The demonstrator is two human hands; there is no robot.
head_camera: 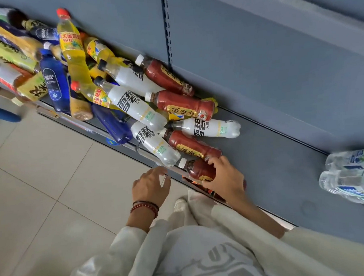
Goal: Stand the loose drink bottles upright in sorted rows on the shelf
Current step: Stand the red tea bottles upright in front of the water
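Observation:
A heap of loose drink bottles lies on the grey shelf (269, 175): red-brown tea bottles (183, 105), white-labelled soda bottles (208, 127), yellow ones (72, 48) and dark blue ones (55, 83). My right hand (223, 178) grips a red-brown tea bottle (199, 170) lying at the shelf's front edge, fingers curled over its body. My left hand (152, 184) hovers just left of it in front of the edge, fingers relaxed, holding nothing, close to the base of a white soda bottle (156, 145).
Clear water bottles (351, 171) are grouped at the right end of the shelf. The shelf's grey back panel (257, 60) rises behind the heap. Beige floor tiles (42, 176) lie below the shelf's front rail (135, 148). A blue object (0, 113) shows at far left.

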